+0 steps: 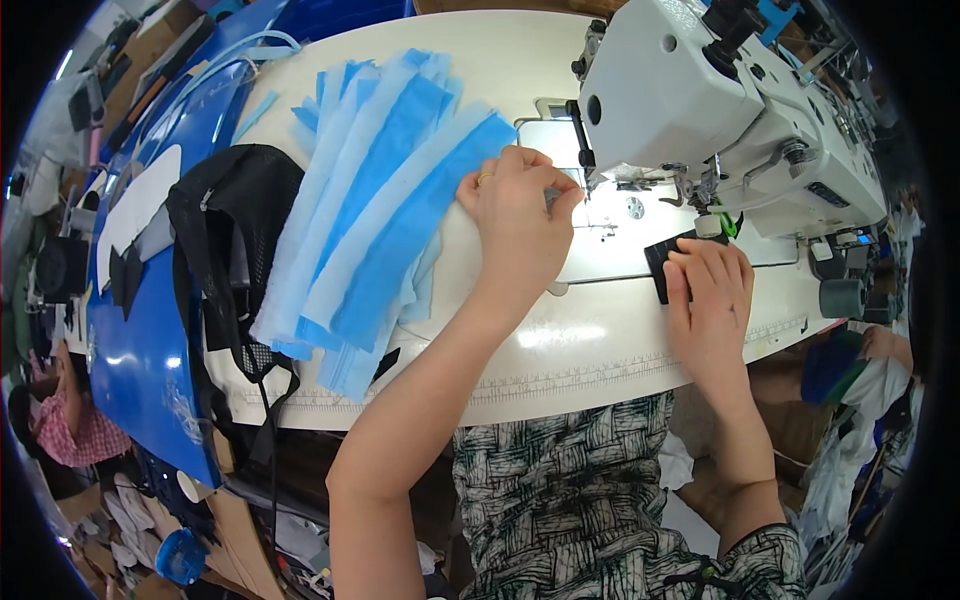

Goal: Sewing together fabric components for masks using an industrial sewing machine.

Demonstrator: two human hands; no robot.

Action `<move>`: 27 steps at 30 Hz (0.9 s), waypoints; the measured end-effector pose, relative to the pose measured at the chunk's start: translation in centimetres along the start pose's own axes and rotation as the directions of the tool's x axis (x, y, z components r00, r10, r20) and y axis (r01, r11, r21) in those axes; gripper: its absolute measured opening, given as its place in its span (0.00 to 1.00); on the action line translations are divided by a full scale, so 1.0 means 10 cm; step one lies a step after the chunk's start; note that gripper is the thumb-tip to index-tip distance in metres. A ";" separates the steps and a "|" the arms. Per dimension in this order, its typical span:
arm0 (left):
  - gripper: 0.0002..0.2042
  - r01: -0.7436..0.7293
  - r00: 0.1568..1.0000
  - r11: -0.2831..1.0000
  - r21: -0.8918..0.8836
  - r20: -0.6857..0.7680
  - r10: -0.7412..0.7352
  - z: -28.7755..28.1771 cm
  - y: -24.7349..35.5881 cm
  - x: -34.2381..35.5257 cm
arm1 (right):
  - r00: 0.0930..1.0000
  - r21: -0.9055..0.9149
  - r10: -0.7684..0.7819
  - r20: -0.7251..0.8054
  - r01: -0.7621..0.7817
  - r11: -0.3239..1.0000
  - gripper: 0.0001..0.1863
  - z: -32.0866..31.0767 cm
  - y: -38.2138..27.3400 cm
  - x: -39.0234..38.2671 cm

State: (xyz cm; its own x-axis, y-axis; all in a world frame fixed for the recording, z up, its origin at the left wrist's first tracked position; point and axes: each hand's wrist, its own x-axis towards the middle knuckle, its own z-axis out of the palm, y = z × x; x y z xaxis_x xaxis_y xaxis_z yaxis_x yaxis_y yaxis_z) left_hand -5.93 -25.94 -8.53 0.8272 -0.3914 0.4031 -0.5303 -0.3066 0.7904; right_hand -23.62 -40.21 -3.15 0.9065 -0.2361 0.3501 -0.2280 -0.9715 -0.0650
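Observation:
My left hand [525,215] is closed in a pinch beside the needle area of a white sewing machine [680,95]. Whatever lies between its thumb and fingertip is too small to make out. A ring shows on one finger. My right hand [712,300] lies with fingers stretched over a small black piece [656,262], apparently fabric, to the right of the needle. Just beyond those fingers is a green-handled tool [729,224], mostly hidden. Left of my left hand, several layered blue and white fabric strips [375,215] are heaped on the white table [560,360].
A black mesh-lined item with straps [240,200] lies left of the strips, over the table's edge. Beyond it stands a blue surface [150,340] with white and black pieces. A ruler scale [600,374] runs along the front edge. Dark thread spools [842,298] stand at right.

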 end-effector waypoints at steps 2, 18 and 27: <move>0.04 -0.019 1.000 1.000 0.004 -0.020 0.019 0.03 0.00 0.00 | 1.000 0.076 -0.008 0.013 0.007 0.997 0.12 0.03 -0.01 0.09; 0.02 -0.021 1.000 1.000 0.006 -0.003 0.021 0.11 0.02 -0.02 | 0.974 0.282 0.202 0.099 -0.222 0.933 0.15 0.61 0.13 0.40; 0.06 0.245 0.970 0.958 -0.148 0.050 -0.240 -0.06 0.05 0.04 | 0.973 0.429 0.206 0.104 -0.230 0.873 0.13 0.63 0.17 0.42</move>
State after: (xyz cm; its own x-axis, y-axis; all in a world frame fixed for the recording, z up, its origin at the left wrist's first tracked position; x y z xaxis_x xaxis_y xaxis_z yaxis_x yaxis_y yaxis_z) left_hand -5.77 -25.71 -7.66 0.9198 -0.3496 0.1782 -0.2783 -0.2609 0.9244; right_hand -17.96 -43.00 -7.70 0.8722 -0.4317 0.2300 -0.2555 -0.8030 -0.5384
